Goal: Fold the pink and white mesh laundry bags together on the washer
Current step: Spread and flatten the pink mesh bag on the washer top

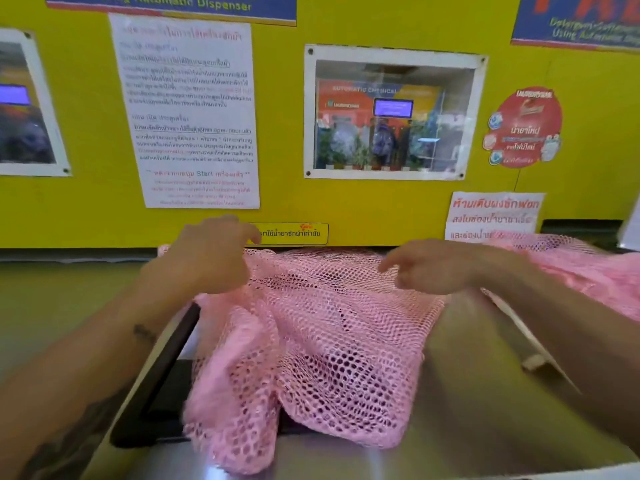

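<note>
On the washer top, against the yellow wall: a pink mesh laundry bag lies spread across the steel washer, its near edge hanging down over the front toward the camera.
Bag layout: the far edge runs along the foot of the yellow panel; the mesh is rumpled and doubled over on its left half, flatter on its right.
Second heap: more pink mesh lies bunched at the right, behind the right forearm, touching the wall; whether it is a separate bag cannot be told.
White bag: no white mesh can be made out with certainty; a pale strip shows under the right forearm, and what it is remains unclear.
Left hand: rests at the bag's far left corner, fingers curled down and closed on a fold of the mesh there.
Right hand: hovers low over the bag's far right part, fingers loosely spread and pointing left; whether it pinches the netting cannot be told.
Dark panel: a black strip lies on the washer just left of the bag, partly covered by the mesh.
Wall: a printed notice sheet hangs above the left hand, a framed window above the bag's middle, a red round sticker to the right.
</note>
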The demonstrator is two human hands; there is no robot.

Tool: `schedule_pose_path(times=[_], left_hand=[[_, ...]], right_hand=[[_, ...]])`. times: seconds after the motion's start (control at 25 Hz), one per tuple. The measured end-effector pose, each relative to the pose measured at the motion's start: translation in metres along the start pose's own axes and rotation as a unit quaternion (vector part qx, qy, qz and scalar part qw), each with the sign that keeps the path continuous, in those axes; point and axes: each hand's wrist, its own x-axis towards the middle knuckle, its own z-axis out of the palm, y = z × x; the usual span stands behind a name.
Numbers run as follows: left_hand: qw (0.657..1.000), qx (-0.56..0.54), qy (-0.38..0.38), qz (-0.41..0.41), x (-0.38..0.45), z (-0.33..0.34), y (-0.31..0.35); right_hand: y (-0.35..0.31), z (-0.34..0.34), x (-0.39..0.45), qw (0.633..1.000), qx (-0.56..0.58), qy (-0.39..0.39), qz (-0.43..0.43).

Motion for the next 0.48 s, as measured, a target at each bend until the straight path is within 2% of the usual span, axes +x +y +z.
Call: schedule_pose_path(times=[0.04, 0.12, 0.16, 0.24, 0.28, 0.36, 0.48], left_hand=[[0.997, -0.080, 0.012, 0.014, -0.006, -0.001, 0.012], [0.978, -0.198, -0.043, 0.046, -0.020, 0.009, 0.033], [0.969, -0.208, -0.112, 0.067, -0.029, 0.018, 0.041], [0.948, -0.116, -0.282, 0.090, -0.037, 0.029, 0.049], [0.937, -0.084, -0.324, 0.097, -0.037, 0.032, 0.047], [0.937, -0.093, -0.319, 0.111, -0.030, 0.036, 0.037], [0.966, -0.099, -0.178, 0.162, -0.010, 0.041, 0.013]], right_hand=[[0.004, 0.011, 0.011, 0.999, -0.015, 0.030, 0.001], [0.007, 0.036, 0.029, 0.999, -0.019, 0.030, 0.006], [0.006, 0.046, 0.034, 0.999, -0.027, 0.011, 0.015], [0.009, 0.053, 0.040, 0.997, -0.056, -0.005, 0.056], [0.012, 0.051, 0.039, 0.994, -0.073, 0.001, 0.076], [0.023, 0.049, 0.036, 0.989, -0.104, 0.019, 0.100], [0.028, 0.052, 0.025, 0.975, -0.114, 0.103, 0.158]])
